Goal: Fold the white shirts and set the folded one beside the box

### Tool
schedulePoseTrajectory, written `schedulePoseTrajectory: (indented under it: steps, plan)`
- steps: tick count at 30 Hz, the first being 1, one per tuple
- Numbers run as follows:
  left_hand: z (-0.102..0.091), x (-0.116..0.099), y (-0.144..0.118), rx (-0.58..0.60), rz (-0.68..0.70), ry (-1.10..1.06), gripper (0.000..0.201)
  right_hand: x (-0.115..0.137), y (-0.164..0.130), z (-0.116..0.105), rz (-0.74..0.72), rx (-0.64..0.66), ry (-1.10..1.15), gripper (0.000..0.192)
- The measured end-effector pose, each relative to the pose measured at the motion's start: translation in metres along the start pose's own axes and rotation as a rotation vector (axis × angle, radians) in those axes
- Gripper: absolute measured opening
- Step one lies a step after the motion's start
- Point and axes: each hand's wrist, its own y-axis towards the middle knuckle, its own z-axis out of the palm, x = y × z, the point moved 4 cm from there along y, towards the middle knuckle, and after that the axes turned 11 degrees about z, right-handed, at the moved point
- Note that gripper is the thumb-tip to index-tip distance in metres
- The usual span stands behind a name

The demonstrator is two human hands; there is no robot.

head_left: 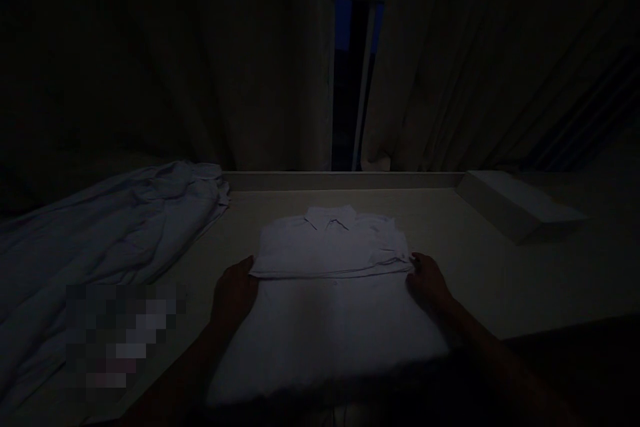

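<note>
A: What does the head camera show?

B: A white shirt (327, 307) in the middle of a pale desk (500, 273), with its collar (319, 215) toward the far side. The room is very dim.

A: How does the shirt lie?

B: Its upper part is a neat layered block, and the edge of those layers runs straight across. Below that edge, a wider spread of white fabric reaches the near side of the desk. A cuff (400, 257) shows at the right end of the block.

A: And the hands?

B: The left hand (235, 290) grips the left end of the layered edge, and the right hand (427, 280) pinches the right end. They stand well apart, one at each side of the shirt.

A: Both on fabric, then. What lies around them?

B: On the left, a rumpled pile of pale cloth (150, 213) stretches toward the near corner. Just beside it is a pixelated patch (125, 337); I can't tell what it covers. A box (520, 203) with a pale top sits at the far right, apart from the shirt.

A: Behind the desk?

B: Curtains (270, 67), parted around a narrow strip of window (343, 23) with dark blue showing through.
</note>
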Motion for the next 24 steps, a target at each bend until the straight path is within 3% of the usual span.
schedulePoseTrajectory:
  steps: [2, 5, 10, 17, 24]
  plan:
    - [0.000, 0.002, 0.001, 0.007, -0.061, 0.025, 0.049, 0.003, -0.011, 0.005, -0.120, -0.020, -0.168, 0.042]
    - [-0.001, 0.005, 0.002, -0.004, -0.131, 0.029, 0.044, 0.003, -0.012, 0.008, -0.112, -0.073, -0.316, 0.025]
    - [-0.007, 0.002, 0.004, -0.006, -0.206, 0.008, 0.039, -0.002, -0.004, 0.006, 0.016, -0.205, -0.451, 0.025]
    - [-0.011, -0.011, 0.006, 0.069, -0.191, 0.105, 0.044, 0.016, -0.012, 0.007, -0.152, -0.180, -0.609, 0.023]
    - [-0.003, -0.013, 0.001, 0.072, -0.142, 0.157, 0.051, 0.010, -0.005, 0.001, -0.083, -0.193, -0.637, 0.021]
